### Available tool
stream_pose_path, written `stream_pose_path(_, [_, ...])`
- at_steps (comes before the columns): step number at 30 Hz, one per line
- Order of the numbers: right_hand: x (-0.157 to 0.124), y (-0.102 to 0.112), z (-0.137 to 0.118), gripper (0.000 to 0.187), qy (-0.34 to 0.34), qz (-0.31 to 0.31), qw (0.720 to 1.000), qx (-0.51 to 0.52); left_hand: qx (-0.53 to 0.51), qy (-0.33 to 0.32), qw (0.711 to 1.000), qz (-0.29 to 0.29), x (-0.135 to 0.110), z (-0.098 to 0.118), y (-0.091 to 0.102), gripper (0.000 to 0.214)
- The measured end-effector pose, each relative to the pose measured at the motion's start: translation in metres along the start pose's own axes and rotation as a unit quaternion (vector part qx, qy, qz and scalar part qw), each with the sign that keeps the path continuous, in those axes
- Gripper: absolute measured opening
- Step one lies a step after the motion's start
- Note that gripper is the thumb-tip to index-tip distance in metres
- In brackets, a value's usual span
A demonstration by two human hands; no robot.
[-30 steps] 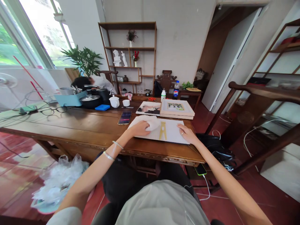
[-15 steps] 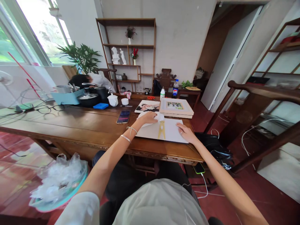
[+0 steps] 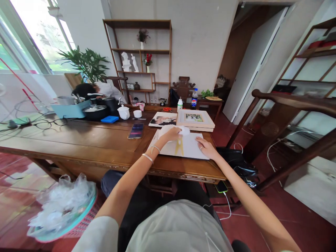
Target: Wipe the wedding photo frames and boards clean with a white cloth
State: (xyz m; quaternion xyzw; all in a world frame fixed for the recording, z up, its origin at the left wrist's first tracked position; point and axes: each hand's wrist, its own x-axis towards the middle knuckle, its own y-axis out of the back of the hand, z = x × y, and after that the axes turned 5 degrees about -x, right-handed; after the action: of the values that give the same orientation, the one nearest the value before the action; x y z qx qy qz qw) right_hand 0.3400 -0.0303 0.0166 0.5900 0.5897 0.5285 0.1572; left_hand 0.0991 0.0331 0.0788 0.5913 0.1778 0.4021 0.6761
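A white board (image 3: pixel 191 151) with a yellow two-legged shape (image 3: pixel 179 147) on it lies flat at the table's near edge. My left hand (image 3: pixel 172 134) is closed on a white wipe (image 3: pixel 185 130), which lies against the board's upper part. Whether the wipe is cloth or paper, I cannot tell. My right hand (image 3: pixel 205 147) rests on the board's right side, fingers stretched out flat. Just beyond the board lie a framed picture (image 3: pixel 210 119) and a photo panel (image 3: pixel 156 119).
Left of the board lies a phone (image 3: pixel 135 131) on the wooden table (image 3: pixel 105 140). A white teapot (image 3: pixel 124 112), a white cup (image 3: pixel 137 113) and a blue box (image 3: pixel 109 119) stand farther left. A cola bottle (image 3: pixel 194 99) stands behind the pictures. A basket (image 3: pixel 85 217) of plastic bags sits on the floor.
My left hand has slid to the right across the board with the wipe. My right hand stays on the board's right side. The whole view has shifted slightly.
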Motion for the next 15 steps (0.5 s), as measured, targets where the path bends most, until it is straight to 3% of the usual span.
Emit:
stream_pose_path(4, [0.000,0.001,0.000,0.040,-0.004,-0.004,1.000,0.006,0.002,-0.022,1.000,-0.003,0.005,0.025,-0.012,0.022])
stream_pose_path(10, [0.000,0.001,0.001,0.039,-0.005,0.004,1.000,0.015,0.039,-0.033,0.999,0.002,-0.004,0.030,-0.016,0.024])
stream_pose_path(15, [0.001,0.001,0.002,0.039,-0.003,0.000,1.000,0.011,0.139,-0.105,0.984,-0.016,-0.041,0.060,-0.016,0.025])
